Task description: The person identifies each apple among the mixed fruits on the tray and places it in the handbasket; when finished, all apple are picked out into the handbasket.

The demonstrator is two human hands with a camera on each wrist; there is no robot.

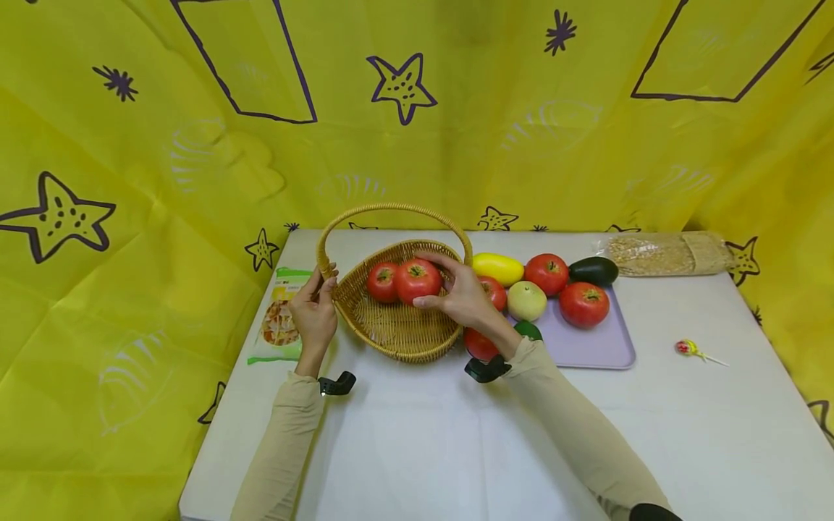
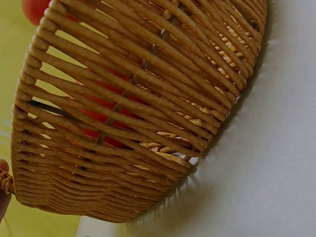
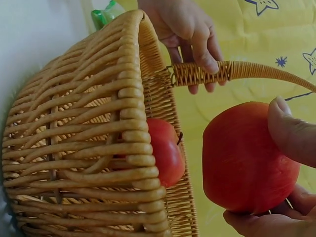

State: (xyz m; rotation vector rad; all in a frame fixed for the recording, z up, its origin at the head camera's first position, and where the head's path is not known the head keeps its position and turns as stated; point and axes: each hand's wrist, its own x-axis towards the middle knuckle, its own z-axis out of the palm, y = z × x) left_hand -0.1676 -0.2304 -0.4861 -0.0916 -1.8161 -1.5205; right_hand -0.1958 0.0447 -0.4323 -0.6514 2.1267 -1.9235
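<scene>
A wicker basket point(image 1: 404, 334) with a tall arched handle stands on the white table. My left hand point(image 1: 314, 312) grips the base of that handle on the left side; the right wrist view shows the fingers curled around it. Between the thumb and fingers of my right hand point(image 1: 465, 293) is a red tomato point(image 3: 249, 158), held above the basket's rim. Another tomato point(image 1: 382, 282) lies inside the basket, partly seen through the weave in the left wrist view. The held tomato hides part of the basket's interior in the head view.
Right of the basket, a lilac tray point(image 1: 586, 351) bears tomatoes point(image 1: 584, 304), a pale round fruit point(image 1: 527, 301) and other produce. A yellow oblong fruit point(image 1: 498, 268) lies behind. A green-and-white food packet point(image 1: 280, 325) lies left, a lollipop point(image 1: 691, 349) and a clear package point(image 1: 664, 255) right.
</scene>
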